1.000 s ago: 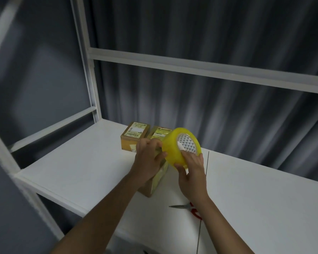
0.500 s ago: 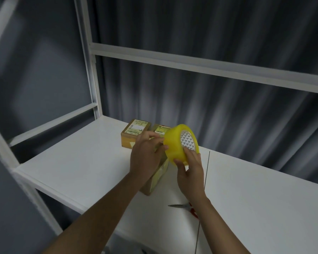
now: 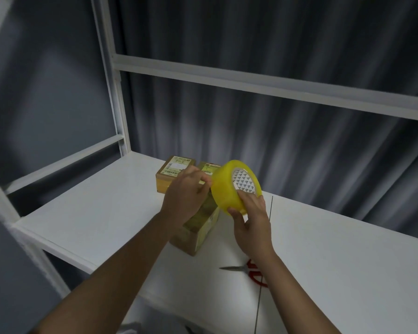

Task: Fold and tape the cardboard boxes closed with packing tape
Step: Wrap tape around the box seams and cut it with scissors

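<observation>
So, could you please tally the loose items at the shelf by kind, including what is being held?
Cardboard boxes: 3, the near one and two labelled ones behind
Tape rolls: 1, yellow, held by the right hand
Scissors: 1, red-handled
Total: 5

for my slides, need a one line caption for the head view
Right hand holds a yellow tape roll while the left hand picks at its end.

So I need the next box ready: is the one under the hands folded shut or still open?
Cannot tell: the left hand and tape roll hide the top of the nearest box.
</observation>
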A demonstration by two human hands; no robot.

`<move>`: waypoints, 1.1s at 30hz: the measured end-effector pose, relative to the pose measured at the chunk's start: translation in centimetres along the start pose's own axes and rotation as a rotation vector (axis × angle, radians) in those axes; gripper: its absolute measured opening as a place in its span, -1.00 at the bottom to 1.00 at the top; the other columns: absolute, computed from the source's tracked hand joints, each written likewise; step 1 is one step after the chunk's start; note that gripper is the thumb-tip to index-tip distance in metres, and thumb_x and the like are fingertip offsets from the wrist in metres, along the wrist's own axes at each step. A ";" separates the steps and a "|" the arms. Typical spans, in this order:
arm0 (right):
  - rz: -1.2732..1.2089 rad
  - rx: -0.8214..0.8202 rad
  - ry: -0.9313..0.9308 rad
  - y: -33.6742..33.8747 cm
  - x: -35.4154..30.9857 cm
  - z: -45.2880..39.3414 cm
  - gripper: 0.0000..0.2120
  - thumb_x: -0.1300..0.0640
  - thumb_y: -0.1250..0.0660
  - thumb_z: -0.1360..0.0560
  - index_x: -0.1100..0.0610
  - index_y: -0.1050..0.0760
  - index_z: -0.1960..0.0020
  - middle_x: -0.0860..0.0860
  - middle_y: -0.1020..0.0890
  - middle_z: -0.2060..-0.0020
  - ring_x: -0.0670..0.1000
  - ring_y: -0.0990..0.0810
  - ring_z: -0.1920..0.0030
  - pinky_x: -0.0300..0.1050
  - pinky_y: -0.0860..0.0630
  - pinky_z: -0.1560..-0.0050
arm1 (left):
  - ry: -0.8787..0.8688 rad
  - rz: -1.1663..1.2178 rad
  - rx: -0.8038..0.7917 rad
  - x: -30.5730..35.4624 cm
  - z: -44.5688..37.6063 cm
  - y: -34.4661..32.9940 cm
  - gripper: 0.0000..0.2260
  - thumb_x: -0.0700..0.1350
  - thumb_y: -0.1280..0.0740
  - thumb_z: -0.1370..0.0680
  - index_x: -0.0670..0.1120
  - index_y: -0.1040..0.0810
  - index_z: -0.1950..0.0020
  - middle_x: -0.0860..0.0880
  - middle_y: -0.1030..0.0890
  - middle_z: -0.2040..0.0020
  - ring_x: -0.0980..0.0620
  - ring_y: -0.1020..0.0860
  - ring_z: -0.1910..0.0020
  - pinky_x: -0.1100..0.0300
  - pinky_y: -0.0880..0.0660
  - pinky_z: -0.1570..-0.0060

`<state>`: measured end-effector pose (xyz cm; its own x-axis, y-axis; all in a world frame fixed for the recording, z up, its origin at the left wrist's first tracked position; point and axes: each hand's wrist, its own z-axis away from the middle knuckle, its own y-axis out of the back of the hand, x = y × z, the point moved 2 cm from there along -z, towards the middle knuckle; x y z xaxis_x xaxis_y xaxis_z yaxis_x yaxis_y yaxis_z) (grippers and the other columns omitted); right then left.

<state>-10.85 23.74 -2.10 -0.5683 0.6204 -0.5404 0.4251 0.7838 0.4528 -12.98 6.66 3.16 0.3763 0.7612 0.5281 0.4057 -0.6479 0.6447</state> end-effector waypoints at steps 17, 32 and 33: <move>-0.038 -0.089 -0.037 0.2 -0.1 0.0 -0.57 0.14 -0.33 -0.48 0.13 -0.42 -0.34 0.09 -0.53 -0.25 0.13 -0.45 -0.27 0.06 -0.26 -0.36 | -0.019 -0.097 -0.304 0.3 -0.7 0.2 -0.87 -0.06 -0.32 -0.54 -0.03 -0.40 0.14 0.03 -0.45 0.13 0.07 -0.43 0.14 0.26 -0.40 0.12; -0.109 0.055 -0.186 0.5 -0.8 -0.4 -0.56 0.09 -0.32 -0.46 0.30 -0.48 -0.27 0.21 -0.54 -0.21 0.05 -0.43 -0.19 -0.01 -0.38 -0.23 | 0.008 0.124 0.048 1.9 -0.3 -0.2 -0.81 -0.04 -0.26 -0.59 -0.11 -0.59 -0.06 0.01 -0.60 0.02 0.15 -0.48 0.09 0.50 -0.31 0.17; -0.113 0.065 -0.172 0.6 -0.9 -0.4 -0.56 0.07 -0.32 -0.47 0.30 -0.48 -0.27 0.21 -0.54 -0.20 0.07 -0.44 -0.19 0.09 -0.42 -0.24 | 0.028 0.141 0.027 2.0 -0.4 -0.3 -0.82 -0.04 -0.26 -0.59 -0.10 -0.57 -0.06 0.04 -0.57 0.03 0.14 -0.48 0.10 0.47 -0.34 0.18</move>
<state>-10.42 23.62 -1.06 -0.4886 0.5193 -0.7012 0.4129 0.8456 0.3385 -12.69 8.33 4.25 0.4084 0.6626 0.6278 0.3728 -0.7489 0.5479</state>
